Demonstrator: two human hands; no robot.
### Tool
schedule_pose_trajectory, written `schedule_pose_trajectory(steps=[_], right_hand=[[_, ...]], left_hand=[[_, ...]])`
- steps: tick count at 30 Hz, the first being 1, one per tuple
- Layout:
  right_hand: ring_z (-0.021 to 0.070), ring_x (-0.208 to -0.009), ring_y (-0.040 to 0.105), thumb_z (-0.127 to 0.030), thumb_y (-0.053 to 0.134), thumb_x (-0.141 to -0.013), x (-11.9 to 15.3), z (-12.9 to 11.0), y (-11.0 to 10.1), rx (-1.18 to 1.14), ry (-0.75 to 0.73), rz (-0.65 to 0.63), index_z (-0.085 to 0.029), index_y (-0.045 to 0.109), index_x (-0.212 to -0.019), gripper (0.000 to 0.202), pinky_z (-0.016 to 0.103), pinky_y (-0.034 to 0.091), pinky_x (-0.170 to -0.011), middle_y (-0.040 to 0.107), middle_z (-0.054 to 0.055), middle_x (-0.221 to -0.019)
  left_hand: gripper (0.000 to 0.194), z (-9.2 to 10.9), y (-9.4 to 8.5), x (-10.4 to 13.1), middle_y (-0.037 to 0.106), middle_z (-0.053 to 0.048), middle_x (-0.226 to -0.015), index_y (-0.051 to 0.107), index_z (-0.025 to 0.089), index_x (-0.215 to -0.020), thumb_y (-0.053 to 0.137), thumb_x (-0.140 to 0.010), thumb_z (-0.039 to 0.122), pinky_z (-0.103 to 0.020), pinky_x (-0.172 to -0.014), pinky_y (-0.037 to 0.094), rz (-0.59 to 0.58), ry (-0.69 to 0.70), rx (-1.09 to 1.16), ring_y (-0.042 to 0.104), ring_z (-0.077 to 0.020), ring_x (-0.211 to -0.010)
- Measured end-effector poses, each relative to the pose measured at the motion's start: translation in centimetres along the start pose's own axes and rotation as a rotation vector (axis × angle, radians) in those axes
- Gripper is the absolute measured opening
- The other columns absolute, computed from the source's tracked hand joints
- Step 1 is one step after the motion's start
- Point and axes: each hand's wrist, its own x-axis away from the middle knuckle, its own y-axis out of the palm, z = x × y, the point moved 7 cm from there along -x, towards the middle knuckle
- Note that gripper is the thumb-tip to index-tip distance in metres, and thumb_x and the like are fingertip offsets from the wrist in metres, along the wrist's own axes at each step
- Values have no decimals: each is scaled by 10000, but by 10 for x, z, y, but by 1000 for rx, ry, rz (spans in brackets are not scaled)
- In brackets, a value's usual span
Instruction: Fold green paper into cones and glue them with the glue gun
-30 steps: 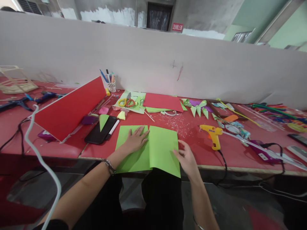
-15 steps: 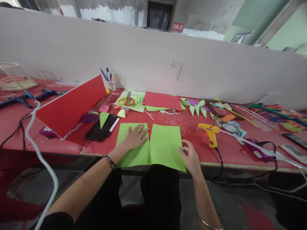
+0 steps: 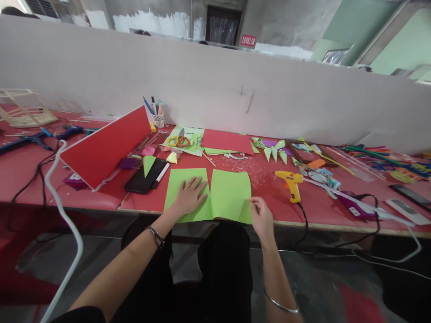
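Observation:
A green sheet of paper [image 3: 230, 193] with a crease down its middle lies at the table's front edge. My left hand [image 3: 190, 195] rests flat on its left half, fingers spread. At the right edge of the sheet, my right hand [image 3: 261, 216] pinches the paper between thumb and fingers. The right half lifts slightly off the table near the crease. Left of the sheet are a white marker [image 3: 162, 172] and a black phone [image 3: 141, 180] with a green paper cone [image 3: 148, 164] on it.
A yellow glue gun [image 3: 291, 183] lies to the right, its black cord hanging over the edge. Scissors [image 3: 178, 141], a red sheet [image 3: 227, 141] and green paper leaves [image 3: 274, 150] lie behind. A red board [image 3: 107, 148] leans at the left, near a white cable [image 3: 65, 215].
My right hand has moved slightly left and its fingers have closed on the paper's right edge. My left hand stays on the left half, its fingers a little closer together.

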Motion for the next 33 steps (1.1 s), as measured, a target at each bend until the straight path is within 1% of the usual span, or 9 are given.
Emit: schedule_pose_trajectory(steps=[4,12,17,20,22,24,28,30,33], right_hand=[[208,-731,578,-350,352,-807,4,-1,-5,96,-21,19,-180,552,-886,275,302,412,-668,636,81,-801],[208,-735,578,-337,346,-806,8,1,-17,86,-49,36,-172,558,-873,277,306,418,-679,637,89,-802],[210,-722,575,-334,351,-794,8,11,-29,114,-40,57,-174,563,-862,274,315,422,-672,631,79,-782],[208,-743,582,-320,372,-776,3,10,-35,100,-54,44,-177,568,-839,250,318,428,-687,635,76,-808],[202,-748,584,-292,383,-764,-4,1,-36,85,-90,10,-181,577,-798,226,310,428,-694,639,69,-813],[190,-730,580,-259,389,-748,-15,-16,-38,73,-155,-9,-183,582,-736,207,297,424,-689,638,59,-792],[174,-740,568,-233,402,-713,-44,-55,-47,-19,-271,51,-183,576,-649,192,281,409,-687,632,47,-792],[171,-735,557,-243,418,-699,-63,-66,-50,-92,-248,88,-174,573,-637,181,275,398,-667,627,48,-788],[145,-637,520,-248,411,-701,-95,-71,-48,-148,-152,137,-152,584,-684,198,260,365,-591,600,46,-733]], left_hand=[[510,3,1,8,231,-39,-1453,297,260,-1358,253,-891,461,-495,-1047,181,-8,-3,-7,183,-239,-1333],[550,0,0,5,228,-47,-1454,287,259,-1363,283,-872,505,-486,-1048,183,-27,14,2,186,-249,-1331],[544,-1,0,6,239,-47,-1450,298,262,-1358,295,-869,499,-485,-1050,179,-4,25,9,191,-246,-1329],[538,-1,-1,7,253,-38,-1445,307,263,-1353,300,-868,494,-486,-1049,186,10,24,12,198,-241,-1328],[537,-1,0,7,257,-36,-1443,310,262,-1351,302,-867,495,-485,-1049,186,14,23,11,197,-237,-1329],[535,-1,0,7,255,-36,-1444,311,262,-1350,294,-870,496,-485,-1049,184,20,23,10,200,-236,-1328],[542,-2,2,7,250,-31,-1446,297,272,-1355,252,-875,518,-489,-1045,192,46,33,11,201,-248,-1328],[545,-3,3,8,252,-30,-1445,300,269,-1355,233,-878,524,-486,-1045,199,53,42,8,206,-252,-1326],[551,-3,3,11,248,-28,-1446,311,264,-1352,201,-883,532,-480,-1049,201,64,52,4,205,-249,-1326]])
